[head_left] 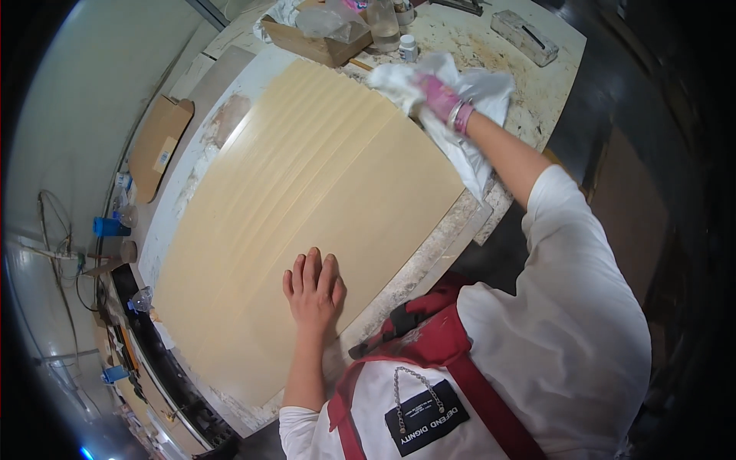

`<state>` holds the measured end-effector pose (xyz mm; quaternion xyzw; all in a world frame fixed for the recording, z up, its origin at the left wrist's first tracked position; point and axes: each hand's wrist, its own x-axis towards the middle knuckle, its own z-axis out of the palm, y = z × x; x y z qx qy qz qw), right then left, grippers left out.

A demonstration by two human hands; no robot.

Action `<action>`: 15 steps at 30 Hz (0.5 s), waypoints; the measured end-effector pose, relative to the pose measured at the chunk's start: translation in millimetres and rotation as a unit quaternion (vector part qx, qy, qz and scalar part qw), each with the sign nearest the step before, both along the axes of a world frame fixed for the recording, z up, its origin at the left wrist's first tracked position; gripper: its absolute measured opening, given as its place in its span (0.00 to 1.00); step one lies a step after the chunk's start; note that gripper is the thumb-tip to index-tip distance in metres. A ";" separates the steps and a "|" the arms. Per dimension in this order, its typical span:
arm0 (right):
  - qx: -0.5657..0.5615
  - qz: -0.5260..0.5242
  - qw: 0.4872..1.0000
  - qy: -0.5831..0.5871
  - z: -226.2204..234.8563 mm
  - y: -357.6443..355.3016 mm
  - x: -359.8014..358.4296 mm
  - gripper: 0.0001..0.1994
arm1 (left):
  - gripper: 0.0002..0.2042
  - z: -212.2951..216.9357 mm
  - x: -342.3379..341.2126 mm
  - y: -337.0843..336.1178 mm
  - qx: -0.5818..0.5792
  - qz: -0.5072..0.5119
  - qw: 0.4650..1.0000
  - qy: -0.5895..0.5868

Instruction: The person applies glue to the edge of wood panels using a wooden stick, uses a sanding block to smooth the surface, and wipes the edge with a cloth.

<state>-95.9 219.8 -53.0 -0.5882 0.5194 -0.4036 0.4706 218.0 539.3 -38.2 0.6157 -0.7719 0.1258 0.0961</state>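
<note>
Meanwhile, the left hand [312, 290] lies flat, fingers spread, on the pale wooden panel [307, 199] at lower centre, while the pink-gloved right hand [438, 98] grips a white cloth [460, 146] at upper right.

A messy white work table [537, 92] holds a big tan wood panel [307, 222], a wooden box [318, 44] and a small white bottle [408, 47].

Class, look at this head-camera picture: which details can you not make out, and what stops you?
- Right hand, head view: fingers buried in the white cloth.
- Panel far corner: covered by that cloth.
- Wooden box: contents cut off by the top edge.
- Small items at left rim: too small, fisheye-bent.
</note>
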 end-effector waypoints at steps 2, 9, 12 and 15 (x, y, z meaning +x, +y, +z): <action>-0.172 -0.108 0.972 0.120 25.6 -11.7 -22.9 0.15 | 0.20 5.6 -1.0 -1.1 -0.021 -0.012 1.000 0.014; -0.260 0.245 0.907 0.224 45.4 26.0 26.8 0.12 | 0.21 13.1 -27.5 -37.5 0.002 -0.023 0.999 0.030; -0.261 0.237 0.926 0.134 35.6 7.4 21.0 0.14 | 0.20 9.8 -36.5 -60.7 -0.037 -0.018 0.999 0.015; -0.233 0.213 0.910 0.268 39.4 -22.3 -5.5 0.16 | 0.19 6.6 -38.6 -68.5 -0.052 -0.010 0.999 0.005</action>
